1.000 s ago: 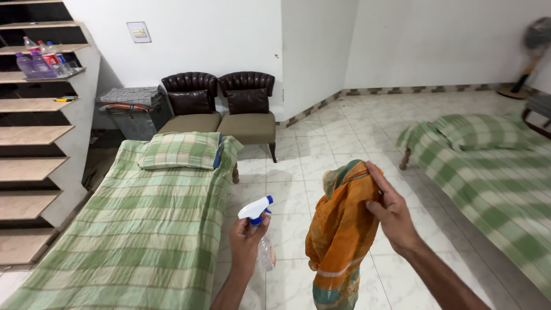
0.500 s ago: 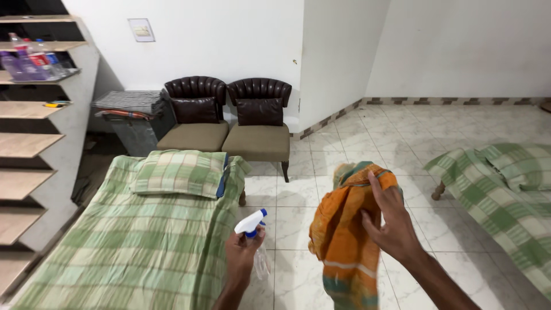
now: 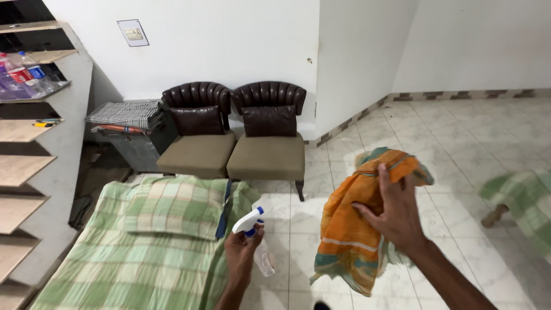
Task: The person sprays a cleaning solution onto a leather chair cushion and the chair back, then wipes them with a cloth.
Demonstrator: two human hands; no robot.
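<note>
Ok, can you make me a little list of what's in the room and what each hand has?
Left hand: left hand grips a spray bottle with a white and blue nozzle
Right hand: right hand holds up an orange cloth with teal edges
Bed: green checked bed with a matching pillow, at lower left
Seats: two brown armchairs against the white wall
Left side: staircase with plastic bottles on a step
Floor: pale tiled floor
</note>
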